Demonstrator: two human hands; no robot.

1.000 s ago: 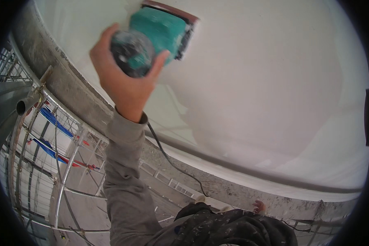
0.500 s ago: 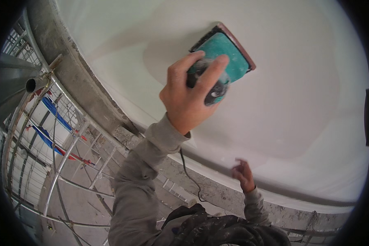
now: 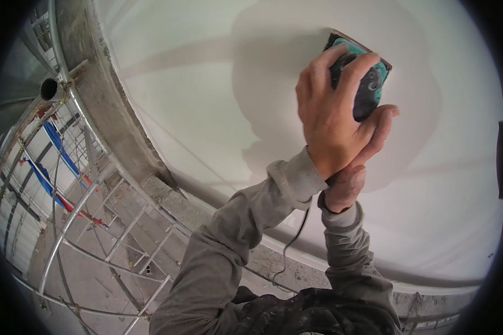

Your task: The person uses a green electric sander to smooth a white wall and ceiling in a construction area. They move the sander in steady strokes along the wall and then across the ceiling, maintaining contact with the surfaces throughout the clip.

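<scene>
My left hand point(image 3: 332, 117) grips a teal and black electric sander point(image 3: 369, 92) from above, fingers spread over its body. The sander's flat pad lies against the white plastered surface point(image 3: 195, 100). Just below, my right hand point(image 3: 347, 187) touches the left hand near its wrist. Most of the right hand's fingers are hidden behind the left hand, so its grip does not show. A dark cord point(image 3: 292, 243) hangs below my left sleeve.
A concrete edge point(image 3: 84, 67) borders the white surface on the left. Beyond it stand metal scaffold tubes point(image 3: 75, 220) with an open pipe end point(image 3: 50, 88) and blue and red strips point(image 3: 44, 178). A concrete ledge point(image 3: 279, 268) runs below the surface.
My left hand has moved the sander to the right across the white surface. My right hand has risen from near the lower edge to meet my left hand.
</scene>
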